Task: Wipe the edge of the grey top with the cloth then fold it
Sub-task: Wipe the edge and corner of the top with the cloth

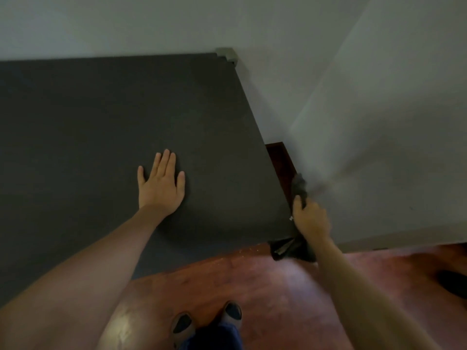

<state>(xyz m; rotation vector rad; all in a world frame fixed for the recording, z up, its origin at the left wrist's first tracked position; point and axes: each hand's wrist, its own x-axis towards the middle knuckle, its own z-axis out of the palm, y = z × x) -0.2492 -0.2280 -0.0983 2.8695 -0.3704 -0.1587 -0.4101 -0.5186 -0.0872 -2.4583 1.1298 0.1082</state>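
Note:
The grey top (101, 117) is a large dark matte slab that fills the left and middle of the view. My left hand (161, 183) lies flat on it, palm down, fingers spread. My right hand (309, 215) grips a dark cloth (299, 185) against the top's right edge, close to the near right corner. One end of the cloth sticks up past my fingers; another part hangs below my wrist at the corner. The right hand and cloth are blurred.
A pale wall (379, 122) stands close along the right edge, leaving a narrow gap. A grey bracket (227, 54) sits at the far right corner. Red-brown floor (278, 286) lies below, with my shoes (207, 322) and a dark object (452, 281) at the right.

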